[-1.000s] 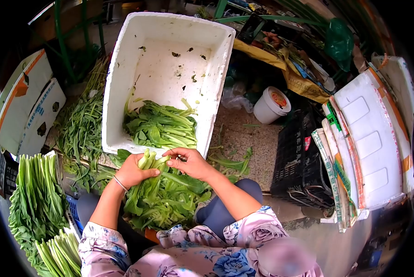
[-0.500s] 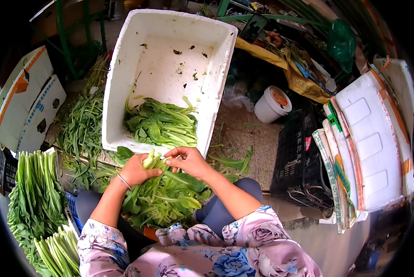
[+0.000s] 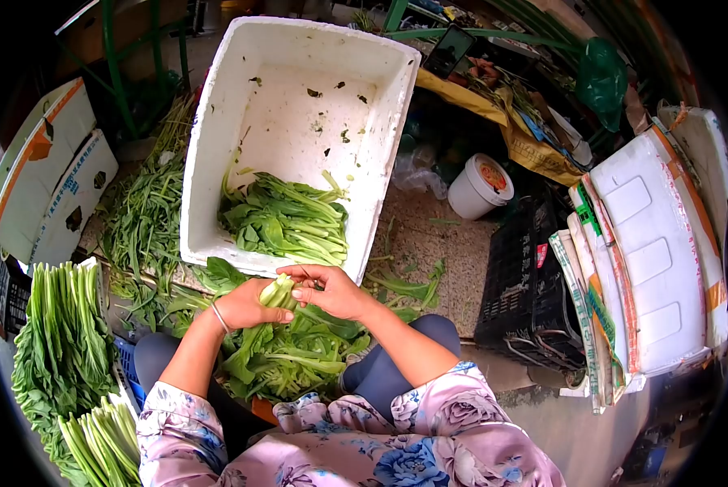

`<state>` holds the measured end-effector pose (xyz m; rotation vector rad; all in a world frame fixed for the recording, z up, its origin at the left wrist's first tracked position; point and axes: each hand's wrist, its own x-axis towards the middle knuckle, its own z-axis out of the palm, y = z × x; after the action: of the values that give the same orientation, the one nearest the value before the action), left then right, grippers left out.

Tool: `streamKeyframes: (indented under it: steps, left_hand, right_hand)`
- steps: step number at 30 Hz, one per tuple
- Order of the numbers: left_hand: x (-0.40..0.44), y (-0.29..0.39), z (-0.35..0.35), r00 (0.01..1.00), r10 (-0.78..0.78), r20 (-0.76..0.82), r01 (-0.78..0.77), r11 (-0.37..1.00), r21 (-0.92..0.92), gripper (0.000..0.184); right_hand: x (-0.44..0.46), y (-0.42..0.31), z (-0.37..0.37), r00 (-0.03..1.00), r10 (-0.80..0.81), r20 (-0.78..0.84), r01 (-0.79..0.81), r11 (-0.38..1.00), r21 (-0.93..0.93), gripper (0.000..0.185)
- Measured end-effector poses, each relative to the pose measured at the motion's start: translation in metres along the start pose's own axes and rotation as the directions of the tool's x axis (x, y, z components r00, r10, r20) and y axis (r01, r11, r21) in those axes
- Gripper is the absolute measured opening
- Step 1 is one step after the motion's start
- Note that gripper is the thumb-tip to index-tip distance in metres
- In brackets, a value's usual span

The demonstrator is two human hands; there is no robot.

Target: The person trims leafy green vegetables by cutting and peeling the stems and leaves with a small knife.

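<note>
The left hand (image 3: 254, 305) is closed around a small bunch of leafy stalks (image 3: 277, 293), held just outside the near edge of a white foam box (image 3: 279, 130). The right hand (image 3: 331, 294) meets it there, fingers and thumb bent against the stalks; whether they pinch cannot be told. Below both hands, a heap of loose leaves (image 3: 287, 361) fills the gap between the knees.

Inside the box, cut greens (image 3: 287, 217) lie along the near edge and into the near left corner, while the far part of its floor carries scattered scraps. More greens (image 3: 146, 215) crowd the outside of its left edge. Past its right edge, a stretch of floor (image 3: 433, 260) runs to a black crate (image 3: 526, 284), with stray leaves by the near right corner.
</note>
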<state>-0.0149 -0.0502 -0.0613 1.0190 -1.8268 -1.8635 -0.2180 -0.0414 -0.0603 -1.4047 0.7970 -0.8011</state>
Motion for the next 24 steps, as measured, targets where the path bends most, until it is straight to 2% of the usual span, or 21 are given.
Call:
streamKeyframes:
  steps: [2,6,7,9,13,15,19,21,22,24]
  left_hand:
    - [-0.001,-0.001,-0.001,1.000,-0.006,0.018,0.007,0.999,-0.040,0.034]
    - [-0.003,0.008,0.002,0.998,0.041,0.056,-0.037,0.997,-0.073,0.032]
    - [-0.003,0.007,0.001,0.998,0.040,0.057,-0.036,0.997,-0.073,0.032]
    - [-0.001,0.005,0.000,0.990,-0.100,0.097,0.110,0.989,-0.098,0.035]
    - [0.003,-0.004,-0.002,0.995,-0.054,0.086,0.069,0.982,-0.177,0.039]
    - [0.006,-0.007,-0.004,0.996,0.051,0.077,-0.042,0.992,-0.115,0.040]
    - [-0.001,0.009,-0.006,0.994,-0.010,0.111,0.021,0.994,-0.104,0.041]
    - [-0.004,0.018,-0.005,0.981,-0.071,0.183,0.082,0.995,-0.056,0.045]
    - [-0.004,0.018,-0.003,0.981,-0.070,0.183,0.082,0.995,-0.057,0.045]
    - [-0.004,0.019,-0.001,0.983,0.023,0.181,-0.026,1.000,0.012,0.048]
  right_hand:
    - [0.000,-0.003,0.000,0.998,0.036,0.059,-0.038,0.999,0.034,0.043]
    - [0.000,-0.002,0.005,0.999,0.014,0.050,-0.013,1.000,-0.019,0.042]
    - [-0.001,-0.004,0.008,1.000,0.006,0.005,-0.006,0.999,-0.046,0.039]
    - [0.001,0.000,0.011,0.997,-0.023,-0.079,0.015,0.996,-0.092,0.030]
    - [0.000,-0.006,0.007,0.993,0.033,-0.116,-0.044,0.995,-0.095,0.028]
    - [-0.001,-0.006,0.004,0.994,0.024,-0.103,-0.037,0.992,-0.120,0.028]
    - [-0.002,-0.009,-0.001,0.998,-0.018,-0.064,0.007,0.986,-0.165,0.030]
    - [-0.004,-0.009,-0.001,1.000,-0.015,0.023,0.018,0.991,-0.129,0.029]
    - [-0.004,-0.007,-0.001,1.000,-0.014,0.024,0.017,0.991,-0.130,0.029]
    - [-0.005,-0.001,0.002,0.995,-0.085,0.048,0.087,0.996,-0.037,0.031]
